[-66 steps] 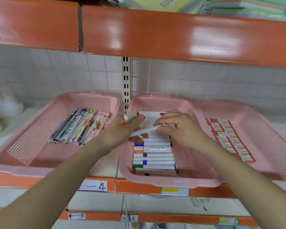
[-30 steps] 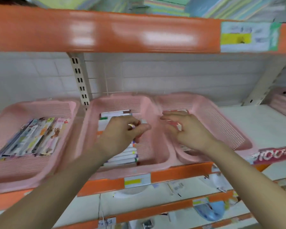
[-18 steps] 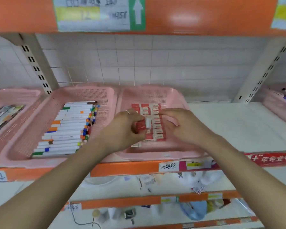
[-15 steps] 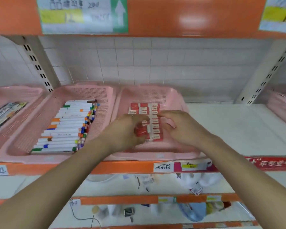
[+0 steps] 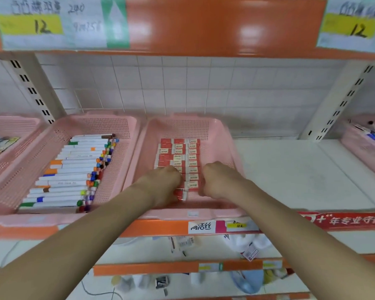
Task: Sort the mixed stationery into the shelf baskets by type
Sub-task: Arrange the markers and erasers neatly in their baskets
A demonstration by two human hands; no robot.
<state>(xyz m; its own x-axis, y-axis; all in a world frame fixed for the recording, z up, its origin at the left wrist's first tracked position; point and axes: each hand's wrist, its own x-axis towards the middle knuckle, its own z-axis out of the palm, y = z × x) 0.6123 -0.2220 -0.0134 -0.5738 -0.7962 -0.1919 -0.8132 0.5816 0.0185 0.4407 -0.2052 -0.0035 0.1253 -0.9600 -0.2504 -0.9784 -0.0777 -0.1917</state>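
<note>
**Both hands low in the eraser basket**

The left hand (image 5: 163,184) curls its fingers over a red-and-white eraser (image 5: 181,195) at the front end of the rows of erasers (image 5: 183,158), near the front edge of the pink basket (image 5: 226,137). The right hand (image 5: 218,180) is just beside it with its fingers bent under; I cannot tell whether they grip anything. On the shelf (image 5: 301,176), touching the basket's left side, a second basket (image 5: 129,128) holds markers (image 5: 74,172).
</note>
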